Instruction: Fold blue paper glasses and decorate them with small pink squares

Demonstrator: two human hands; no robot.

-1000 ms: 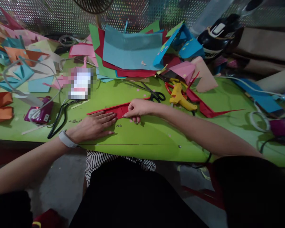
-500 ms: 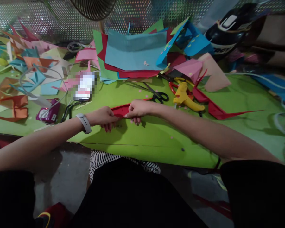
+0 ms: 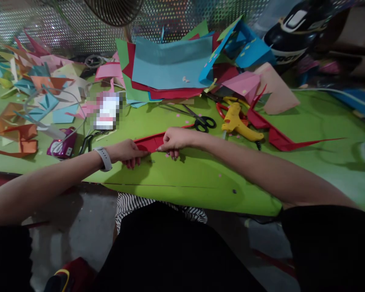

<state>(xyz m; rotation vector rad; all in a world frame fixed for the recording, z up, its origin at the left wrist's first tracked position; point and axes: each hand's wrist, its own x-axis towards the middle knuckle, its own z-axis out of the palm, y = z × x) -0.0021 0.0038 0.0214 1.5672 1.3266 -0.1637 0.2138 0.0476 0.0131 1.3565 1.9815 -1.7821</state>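
A folded strip of red paper (image 3: pixel 150 142) stretches between my two hands just above the green table (image 3: pixel 185 174). Its left end is pinched by my left hand (image 3: pixel 130 153), which wears a pale watch on the wrist. My right hand (image 3: pixel 174 142) grips the strip's near edge, thumb and index finger together. Behind the right hand, a thin red tip runs toward the black-handled scissors (image 3: pixel 204 123). A yellow glue gun (image 3: pixel 241 123) lies to the right, beside another folded red paper piece (image 3: pixel 278 138).
At the back leans a stack of coloured paper sheets (image 3: pixel 170 63). A lit phone (image 3: pixel 108 111) and a purple power adapter (image 3: pixel 61 144) with cables lie left. Folded paper shapes (image 3: pixel 27 134) crowd the far left. A large black bottle (image 3: pixel 292 36) stands back right.
My left hand has slid a little left along the strip, so more red paper shows between my hands. The right hand stays nearly in place. The view has shifted slightly.
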